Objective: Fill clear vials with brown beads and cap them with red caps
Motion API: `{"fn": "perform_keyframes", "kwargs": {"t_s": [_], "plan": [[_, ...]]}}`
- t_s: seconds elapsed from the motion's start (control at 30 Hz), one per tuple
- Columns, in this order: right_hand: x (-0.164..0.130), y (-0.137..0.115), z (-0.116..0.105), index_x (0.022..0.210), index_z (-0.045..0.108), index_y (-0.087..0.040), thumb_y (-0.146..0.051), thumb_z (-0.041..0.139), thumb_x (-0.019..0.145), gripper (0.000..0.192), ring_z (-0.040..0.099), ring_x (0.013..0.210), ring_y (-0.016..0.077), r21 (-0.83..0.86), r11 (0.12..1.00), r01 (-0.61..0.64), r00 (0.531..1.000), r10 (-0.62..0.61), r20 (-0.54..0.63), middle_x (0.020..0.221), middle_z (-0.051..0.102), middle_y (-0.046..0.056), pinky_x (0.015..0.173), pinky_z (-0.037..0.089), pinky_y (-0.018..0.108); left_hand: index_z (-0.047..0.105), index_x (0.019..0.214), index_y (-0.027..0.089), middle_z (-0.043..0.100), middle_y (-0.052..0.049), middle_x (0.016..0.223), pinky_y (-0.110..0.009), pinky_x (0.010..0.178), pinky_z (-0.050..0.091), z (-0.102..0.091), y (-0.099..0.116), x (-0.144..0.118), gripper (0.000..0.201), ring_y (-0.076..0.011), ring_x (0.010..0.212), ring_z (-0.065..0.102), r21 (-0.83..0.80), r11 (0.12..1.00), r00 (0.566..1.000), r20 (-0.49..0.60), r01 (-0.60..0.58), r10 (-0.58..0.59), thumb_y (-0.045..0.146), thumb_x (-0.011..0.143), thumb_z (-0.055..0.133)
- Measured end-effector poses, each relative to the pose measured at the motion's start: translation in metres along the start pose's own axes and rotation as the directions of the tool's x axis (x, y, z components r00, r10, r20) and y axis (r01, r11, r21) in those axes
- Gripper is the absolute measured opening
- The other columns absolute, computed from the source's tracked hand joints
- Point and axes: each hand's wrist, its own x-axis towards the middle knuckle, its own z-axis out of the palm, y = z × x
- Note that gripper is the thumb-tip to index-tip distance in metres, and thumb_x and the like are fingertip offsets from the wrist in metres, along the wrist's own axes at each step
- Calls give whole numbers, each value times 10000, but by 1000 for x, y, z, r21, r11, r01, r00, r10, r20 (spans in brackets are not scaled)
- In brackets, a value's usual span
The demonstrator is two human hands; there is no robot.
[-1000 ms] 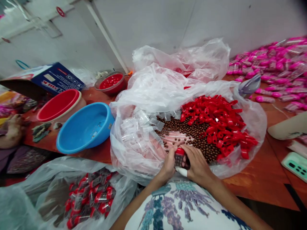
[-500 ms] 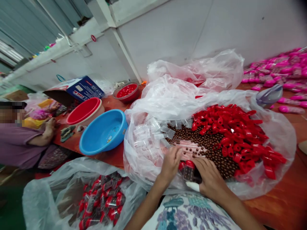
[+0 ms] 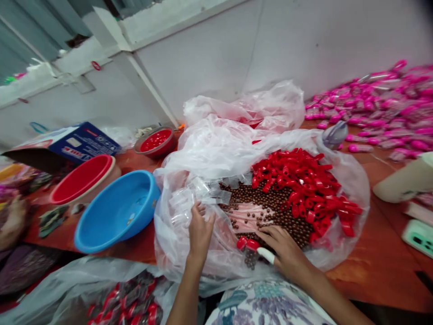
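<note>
My left hand (image 3: 200,232) is at the edge of a heap of small clear plastic containers (image 3: 182,203), fingers slightly curled and thumb apart, with nothing visible in it. My right hand (image 3: 284,250) stretches its fingers over brown beads (image 3: 280,198); a white cover is on its thumb. Just left of that thumb, small clear containers with red caps (image 3: 251,244) and brown beads inside lie close together, partly hidden. Red plastic caps (image 3: 297,180) are heaped beyond my right hand. All of these lie on a spread clear plastic bag (image 3: 352,176).
A blue basin (image 3: 115,216) and a red basin (image 3: 83,178) stand to the left. Below, another plastic bag (image 3: 64,289) holds red-capped containers. Pink-capped tubes (image 3: 379,108) are piled far right, beyond a pale cylinder (image 3: 402,180) and a phone (image 3: 419,237). A person's arm (image 3: 13,221) shows at left.
My left hand has moved away from the red-capped containers, left and forward to the clear ones. My right hand stays by the beads and red-capped containers. The view has turned to the right.
</note>
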Motion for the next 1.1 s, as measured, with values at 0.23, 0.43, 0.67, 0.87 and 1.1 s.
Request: {"fn": "perform_keyframes", "kwargs": {"t_s": [0.23,0.43,0.67,0.87,1.1], "plan": [[-2,18,-18,1089,586,-230,27,412,662,528,512,1023,203,69,994,-85,993,90,-74,1083,588,57,882,446,389,572,1110,211,582,-77,1079,-360,904,407,42,37,-2,327,-214,1015,531,-71,913,800,459,-401,387,209,786,523],[-13,27,-28,1090,590,-240,34,386,655,553,499,1018,208,89,988,-128,981,139,-133,1056,584,55,883,433,411,604,1097,201,584,-68,1011,-306,853,417,85,52,23,297,-189,938,538,-98,843,657,582,-529,480,240,814,524],[-22,38,-31,1108,580,-236,24,384,659,554,496,1022,215,112,985,-132,973,150,-173,1052,584,58,887,432,420,631,1058,195,609,-69,984,-312,867,407,117,71,30,289,-197,953,537,-159,809,583,617,-566,529,211,773,594],[-20,41,-31,1092,589,-239,17,400,665,532,504,1004,213,125,983,-133,966,157,-207,1036,593,59,879,435,420,565,1161,194,613,-68,1037,-333,896,404,124,79,29,399,-199,986,533,-230,815,592,587,-532,552,183,764,603],[-21,42,-31,1093,595,-247,20,394,652,553,514,1007,212,122,982,-147,958,172,-229,1042,600,53,881,438,424,537,1196,219,596,-57,1130,-328,932,383,133,86,22,450,-190,1031,530,-376,836,606,575,-401,549,210,755,625]]}}
